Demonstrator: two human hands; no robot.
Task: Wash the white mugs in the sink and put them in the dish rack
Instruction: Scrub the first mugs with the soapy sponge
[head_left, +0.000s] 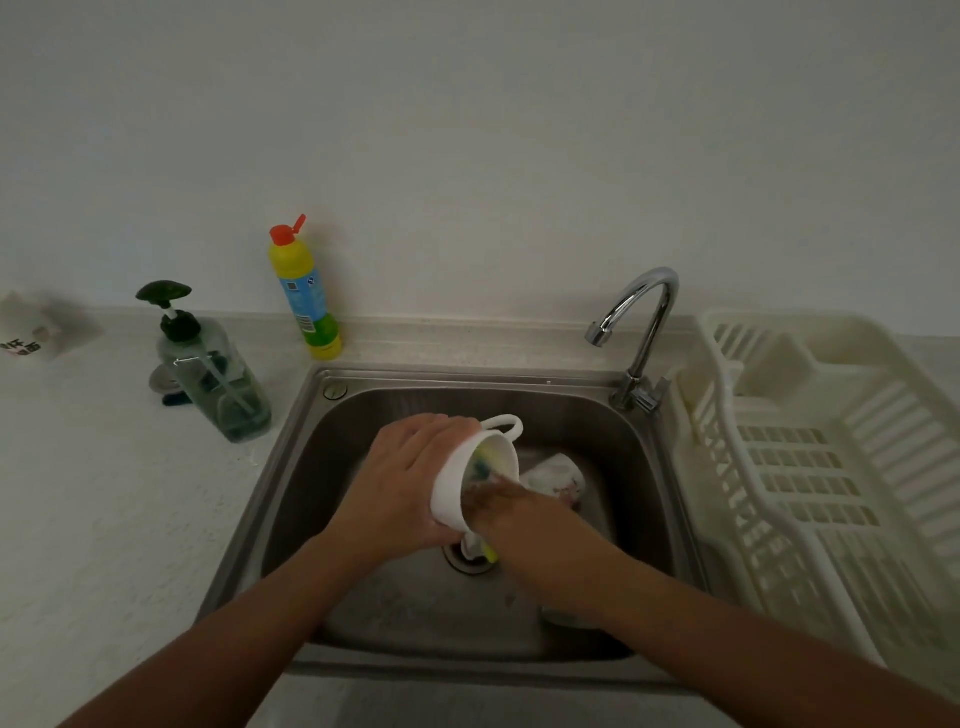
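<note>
My left hand (410, 478) grips a white mug (457, 488) over the steel sink (363, 415), tilted on its side with its mouth facing right and its handle at the top. My right hand (514, 512) has its fingers pushed into the mug's mouth, holding a yellow-green sponge (488, 462) that shows inside the mug and again below the hand near the drain. A second white mug (558, 478) lies on its side on the sink floor just right of my hands. The white dish rack (810, 431) stands to the right of the sink with nothing in it.
A chrome tap (644, 322) rises at the sink's back right corner; no water is visible. On the counter to the left stand a green pump soap bottle (218, 379) and a yellow bottle with a red cap (304, 296). The drain (467, 564) is under my hands.
</note>
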